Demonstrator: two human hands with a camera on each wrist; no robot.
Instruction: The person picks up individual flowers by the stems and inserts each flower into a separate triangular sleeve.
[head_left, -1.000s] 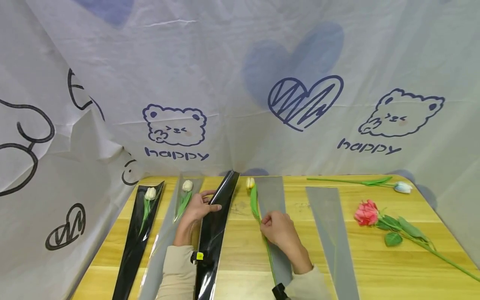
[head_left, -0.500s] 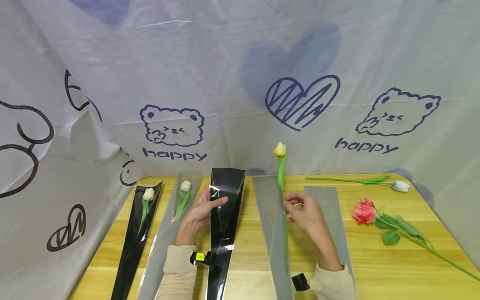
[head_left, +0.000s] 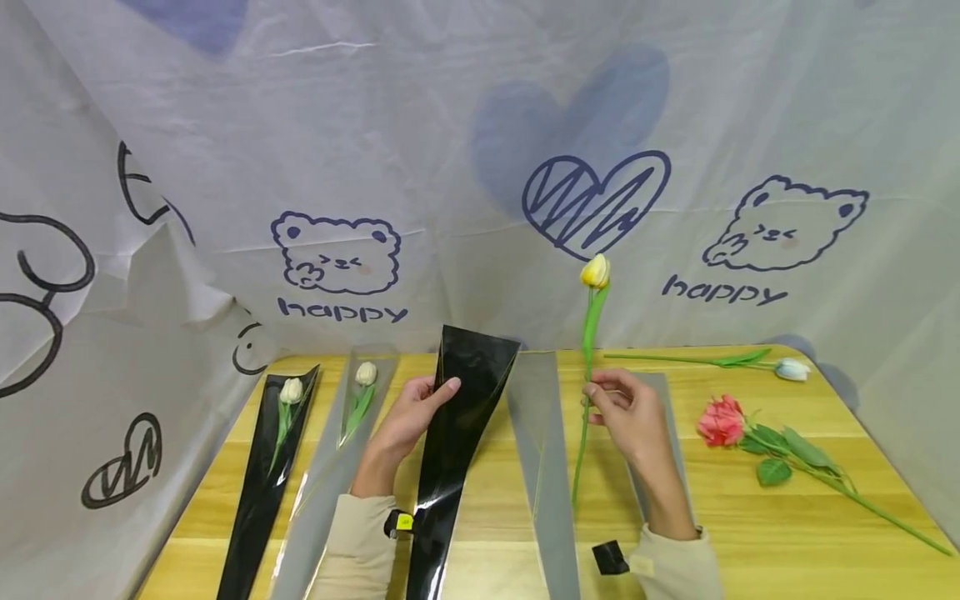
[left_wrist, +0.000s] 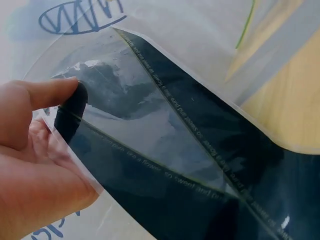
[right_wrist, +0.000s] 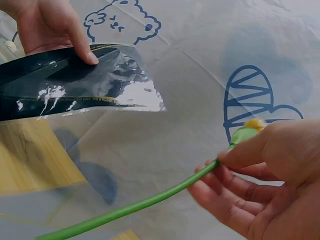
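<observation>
My left hand (head_left: 411, 417) pinches the upper left edge of a black flower sleeve (head_left: 468, 392), thumb on its front. In the left wrist view, the sleeve (left_wrist: 200, 145) has a clear panel and printed gold-edged lines; the fingers behind it are partly hidden. To the right, my right hand (head_left: 633, 417) pinches the green stem of a yellow-and-white tulip (head_left: 596, 273) between thumb and fingers. The tulip stands nearly upright, bloom up, apart from the sleeve. In the right wrist view, its stem (right_wrist: 145, 202) runs down to the lower left and the bloom is mostly behind the hand.
At left lie a black sleeve (head_left: 251, 492) and a grey sleeve (head_left: 300, 525), each with a white tulip. Another grey sleeve (head_left: 551, 500) lies between my arms; one more is partly under my right arm. A blue-white tulip (head_left: 791, 369) and pink rose (head_left: 722, 421) lie right.
My right hand has lifted the yellow tulip off the table and moved it up and right. My left hand has raised the black sleeve's top and turned its face toward me.
</observation>
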